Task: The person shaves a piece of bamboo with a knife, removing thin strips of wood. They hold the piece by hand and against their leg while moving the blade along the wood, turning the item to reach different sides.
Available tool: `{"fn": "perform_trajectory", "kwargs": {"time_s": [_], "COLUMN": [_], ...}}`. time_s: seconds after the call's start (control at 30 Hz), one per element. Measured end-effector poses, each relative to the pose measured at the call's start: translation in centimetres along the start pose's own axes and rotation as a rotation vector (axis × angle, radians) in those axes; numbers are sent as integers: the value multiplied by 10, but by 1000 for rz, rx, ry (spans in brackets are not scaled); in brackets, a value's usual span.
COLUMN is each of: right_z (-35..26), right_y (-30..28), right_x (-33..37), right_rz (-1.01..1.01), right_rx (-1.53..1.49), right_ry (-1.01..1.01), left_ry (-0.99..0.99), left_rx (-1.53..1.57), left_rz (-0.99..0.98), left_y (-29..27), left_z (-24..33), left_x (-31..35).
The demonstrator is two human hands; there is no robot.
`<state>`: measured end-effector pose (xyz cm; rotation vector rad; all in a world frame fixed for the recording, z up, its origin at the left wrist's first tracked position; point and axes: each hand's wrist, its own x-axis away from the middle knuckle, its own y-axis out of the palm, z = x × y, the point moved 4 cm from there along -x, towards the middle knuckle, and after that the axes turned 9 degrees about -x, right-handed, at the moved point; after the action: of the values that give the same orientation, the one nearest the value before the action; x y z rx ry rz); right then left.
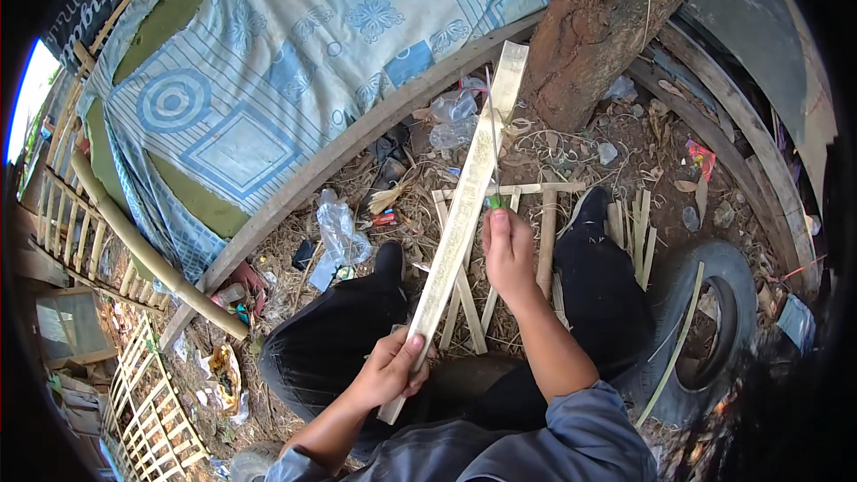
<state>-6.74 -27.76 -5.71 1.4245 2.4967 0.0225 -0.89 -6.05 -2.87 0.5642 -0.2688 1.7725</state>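
A long, pale split-bamboo slat [460,214] slants up and away between my knees, its far end near a tree trunk. My left hand [390,368] is wrapped round its near end, thumb on top. In my right hand [511,250] is a green-handled blade [494,129], long and thin, seen almost edge-on. The blade runs beside the slat's right edge and overlaps its far part; whether it bites into the bamboo I cannot tell. Fingers hide most of the handle. Several narrow bamboo strips [470,326] lie on the ground beyond my lap.
A blue patterned cloth [339,27] covers a platform edged by a wooden beam [295,180]. The tree trunk [598,27] rises beyond the slat. At right lies a tyre [739,268] with a green strip across it. Plastic litter [337,228] and bamboo lattice [156,402] are at left.
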Motion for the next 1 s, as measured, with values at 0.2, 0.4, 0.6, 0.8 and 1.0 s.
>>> {"fn": "perform_trajectory", "kwargs": {"time_s": [0.2,0.4,0.6,0.8,1.0], "right_z": [12,35,146,35,-16], "right_y": [-20,-42,-276,-208,-53], "right_x": [-5,-28,-78,-34,-1], "right_rz": [136,256,875,281,-130], "right_rx": [-74,196,-106,378,351], "right_ry": [23,-273,478,146,-144], "left_ry": [-22,-121,-221,-199,-211], "left_rx": [65,203,149,354,490], "left_rz": [-63,-119,70,170,-150], "left_y": [19,35,-28,-55,2], "left_z": [-12,-7,-25,-34,-30], "left_x": [1,6,51,40,15]}}
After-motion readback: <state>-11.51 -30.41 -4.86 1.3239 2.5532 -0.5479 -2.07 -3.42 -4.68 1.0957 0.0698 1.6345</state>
